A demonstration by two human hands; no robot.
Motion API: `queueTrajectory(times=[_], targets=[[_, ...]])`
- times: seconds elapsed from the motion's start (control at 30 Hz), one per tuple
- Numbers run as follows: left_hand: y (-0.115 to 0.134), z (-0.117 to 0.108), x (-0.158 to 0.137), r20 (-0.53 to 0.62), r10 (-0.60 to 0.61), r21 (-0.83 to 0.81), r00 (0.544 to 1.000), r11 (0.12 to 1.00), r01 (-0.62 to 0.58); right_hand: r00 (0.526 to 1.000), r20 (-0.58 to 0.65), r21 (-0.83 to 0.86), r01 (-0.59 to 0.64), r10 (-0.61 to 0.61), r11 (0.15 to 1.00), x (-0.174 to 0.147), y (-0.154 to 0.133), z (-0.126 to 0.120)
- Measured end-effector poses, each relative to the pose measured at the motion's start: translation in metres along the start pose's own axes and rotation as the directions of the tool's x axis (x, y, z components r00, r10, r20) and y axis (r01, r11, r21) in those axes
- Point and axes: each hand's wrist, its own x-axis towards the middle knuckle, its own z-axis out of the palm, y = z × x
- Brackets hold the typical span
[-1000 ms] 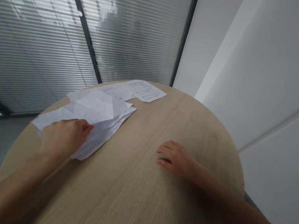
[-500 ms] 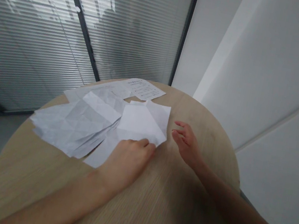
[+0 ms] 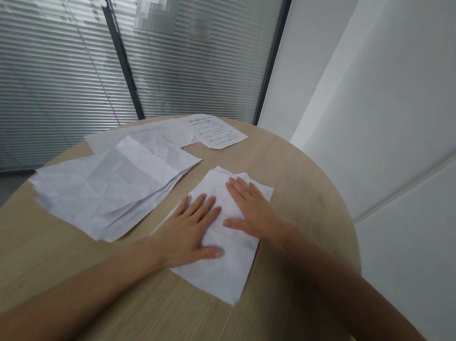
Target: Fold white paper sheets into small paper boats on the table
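Observation:
White sheets of paper [image 3: 219,272] lie on the round wooden table in front of me, the top one slightly creased. My left hand [image 3: 185,233] rests flat on their left part with its fingers spread. On the upper right part, my right hand [image 3: 250,207] lies flat too, its thumb apart from the fingers. Both palms face down and neither hand grips anything. To the left is a fanned stack of creased white paper [image 3: 118,192], apart from the sheets under my hands.
A printed sheet [image 3: 217,132] lies near the far edge of the round table [image 3: 313,185]. Behind the table stands a glass partition with blinds [image 3: 211,67] and a dark frame. A white wall [image 3: 434,101] rises on the right.
My left hand has let go of the paper edge it was folding over and now lies flat. My right hand has moved left onto the paper, which now lies spread nearer me.

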Motion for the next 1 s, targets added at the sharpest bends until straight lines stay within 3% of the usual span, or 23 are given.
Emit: queueTrajectory(times=[0.13,0.43,0.63,0.77,1.0], targets=[[0.0,0.008,-0.001,0.034,-0.012,0.019,0.999,1.0,0.011,0.978,0.204,0.009,0.045,-0.046,0.999,0.008,-0.001,0.013],[-0.02,0.002,-0.026,0.001,0.051,0.078,0.999,0.996,-0.051,0.954,0.299,0.087,-0.011,-0.016,0.996,-0.045,0.032,-0.007],[-0.022,0.002,-0.029,0.008,0.028,0.072,1.0,0.997,-0.028,0.942,0.33,0.149,0.014,-0.063,0.989,-0.07,0.024,-0.025],[-0.02,-0.003,-0.028,-0.005,0.023,0.032,1.0,0.999,-0.023,0.954,0.28,0.155,0.06,-0.102,0.986,-0.072,0.017,-0.027],[-0.033,-0.019,-0.032,0.007,0.112,-0.088,0.994,0.99,-0.111,0.991,0.029,0.074,0.131,-0.134,0.989,-0.075,0.025,-0.006]])
